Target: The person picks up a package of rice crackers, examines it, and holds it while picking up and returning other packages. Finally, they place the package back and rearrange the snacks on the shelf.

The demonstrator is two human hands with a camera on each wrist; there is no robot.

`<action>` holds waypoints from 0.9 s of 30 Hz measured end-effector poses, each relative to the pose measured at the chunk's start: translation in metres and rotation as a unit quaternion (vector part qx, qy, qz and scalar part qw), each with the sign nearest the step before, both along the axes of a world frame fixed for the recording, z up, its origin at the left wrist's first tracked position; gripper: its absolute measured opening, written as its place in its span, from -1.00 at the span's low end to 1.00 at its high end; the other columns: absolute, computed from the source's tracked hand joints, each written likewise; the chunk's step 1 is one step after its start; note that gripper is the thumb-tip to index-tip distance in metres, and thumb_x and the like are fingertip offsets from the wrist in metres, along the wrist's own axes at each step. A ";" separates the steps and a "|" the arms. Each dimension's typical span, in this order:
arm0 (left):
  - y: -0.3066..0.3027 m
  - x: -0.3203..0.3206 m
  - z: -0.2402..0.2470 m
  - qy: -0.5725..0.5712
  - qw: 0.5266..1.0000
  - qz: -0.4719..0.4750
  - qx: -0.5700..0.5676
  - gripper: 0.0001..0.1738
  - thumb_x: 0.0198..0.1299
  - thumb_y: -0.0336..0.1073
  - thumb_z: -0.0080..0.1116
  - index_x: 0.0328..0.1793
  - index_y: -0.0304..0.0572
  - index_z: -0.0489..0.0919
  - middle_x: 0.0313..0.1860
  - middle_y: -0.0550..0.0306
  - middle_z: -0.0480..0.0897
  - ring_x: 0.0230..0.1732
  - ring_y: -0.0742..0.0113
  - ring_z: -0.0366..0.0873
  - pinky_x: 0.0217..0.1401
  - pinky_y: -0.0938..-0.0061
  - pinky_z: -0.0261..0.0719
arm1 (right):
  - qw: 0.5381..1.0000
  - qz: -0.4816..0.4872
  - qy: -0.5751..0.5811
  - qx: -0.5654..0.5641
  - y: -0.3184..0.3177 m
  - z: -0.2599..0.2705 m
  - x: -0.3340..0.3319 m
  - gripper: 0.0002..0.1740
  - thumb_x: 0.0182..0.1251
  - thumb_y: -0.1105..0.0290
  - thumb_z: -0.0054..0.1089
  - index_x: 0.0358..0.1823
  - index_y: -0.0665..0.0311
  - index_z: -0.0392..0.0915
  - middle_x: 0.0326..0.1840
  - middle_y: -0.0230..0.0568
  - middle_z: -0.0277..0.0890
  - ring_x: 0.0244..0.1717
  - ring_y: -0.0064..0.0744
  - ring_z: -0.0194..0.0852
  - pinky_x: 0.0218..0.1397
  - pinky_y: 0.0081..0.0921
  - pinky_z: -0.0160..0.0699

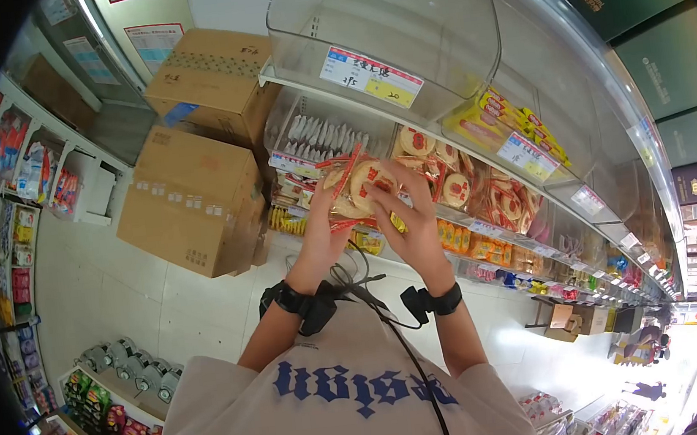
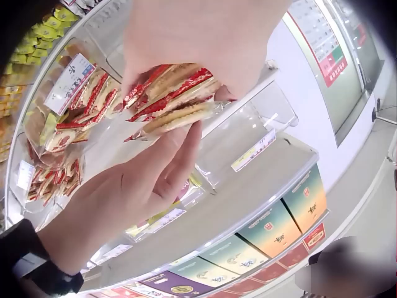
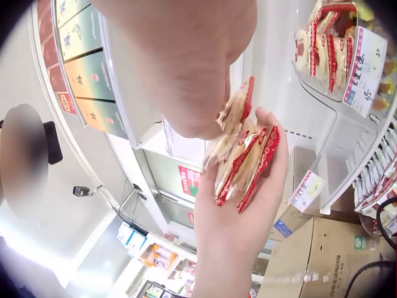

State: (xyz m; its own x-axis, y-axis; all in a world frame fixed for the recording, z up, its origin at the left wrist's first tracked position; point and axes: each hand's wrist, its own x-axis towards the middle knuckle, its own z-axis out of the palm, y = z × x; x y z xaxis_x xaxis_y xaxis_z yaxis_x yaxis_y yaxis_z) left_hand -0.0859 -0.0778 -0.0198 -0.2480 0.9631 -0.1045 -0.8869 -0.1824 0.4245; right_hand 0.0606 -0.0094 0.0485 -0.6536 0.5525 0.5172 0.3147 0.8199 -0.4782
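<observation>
Several clear packets of round pale biscuits (image 1: 368, 183) with red printed edges are gathered between the two hands, in front of the shelf. My left hand (image 1: 320, 233) grips the stack from the left; in the right wrist view its palm and fingers wrap the biscuit packets (image 3: 245, 167), which stand on edge side by side. On the right side my right hand (image 1: 416, 231) holds the front packet, thumb across its face and fingers behind. The left wrist view shows right fingertips right at the lower edge of the front biscuit packet (image 2: 177, 119).
More biscuit packets (image 1: 453, 189) lie in a clear shelf bin just right of the hands. Above is a clear bin with a price tag (image 1: 372, 75). Cardboard boxes (image 1: 193, 195) are stacked at left. Cables (image 1: 363, 279) hang below the hands.
</observation>
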 end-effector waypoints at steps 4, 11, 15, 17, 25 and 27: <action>0.001 0.001 0.005 -0.029 0.999 0.021 0.010 -0.46 0.53 -0.16 -0.09 0.57 -0.06 0.27 0.46 0.08 0.47 0.45 0.23 0.46 0.45 0.26 0.50 | 0.995 -0.005 0.013 -0.094 0.002 -0.001 -0.001 -0.51 0.19 0.44 0.49 0.20 0.03 0.71 0.41 -0.03 0.40 0.32 0.01 0.43 0.32 -0.14 0.52; -0.005 0.004 0.008 0.043 0.995 0.082 0.028 -0.37 0.56 -0.22 -0.17 0.72 0.08 0.09 0.54 0.10 0.38 0.54 0.16 0.35 0.57 0.18 0.33 | 0.992 -0.065 0.024 -0.107 -0.017 0.005 -0.021 -0.44 0.14 0.35 0.55 0.22 0.17 0.64 0.22 -0.01 0.44 0.03 -0.08 0.54 0.09 -0.21 0.61; -0.010 0.005 0.034 -0.020 0.997 0.060 0.040 -0.32 0.53 -0.27 -0.14 0.73 0.06 0.03 0.56 0.10 0.34 0.53 0.17 0.35 0.57 0.15 0.34 | 0.986 -0.101 0.023 -0.131 -0.025 0.014 -0.032 -0.28 0.17 0.29 0.54 0.37 0.26 0.47 0.13 0.04 0.44 -0.02 -0.04 0.56 -0.01 -0.24 0.64; -0.011 0.001 0.036 -0.009 0.998 0.049 0.044 -0.30 0.51 -0.26 -0.12 0.74 0.05 0.01 0.56 0.09 0.32 0.53 0.15 0.35 0.56 0.14 0.35 | 0.982 -0.112 0.022 -0.149 -0.030 0.016 -0.035 -0.21 0.19 0.27 0.53 0.43 0.29 0.39 0.11 0.05 0.43 0.00 -0.01 0.57 0.00 -0.24 0.65; -0.013 -0.011 0.012 0.053 0.997 -0.015 0.050 -0.24 0.42 -0.32 0.09 0.69 -0.01 0.07 0.50 0.00 0.38 0.45 0.14 0.44 0.44 0.19 0.51 | 0.993 -0.067 0.035 -0.087 -0.025 0.015 -0.032 -0.04 0.15 0.27 0.60 0.53 0.35 0.26 0.19 0.08 0.42 0.11 0.02 0.55 0.13 -0.22 0.61; -0.014 -0.007 0.009 0.060 0.998 -0.030 0.021 -0.23 0.41 -0.32 0.13 0.69 -0.04 0.08 0.49 0.00 0.39 0.43 0.14 0.47 0.39 0.19 0.56 | 0.992 -0.048 0.049 -0.102 -0.025 0.017 -0.031 -0.05 0.12 0.30 0.61 0.51 0.35 0.27 0.21 0.08 0.42 0.14 0.01 0.53 0.15 -0.23 0.60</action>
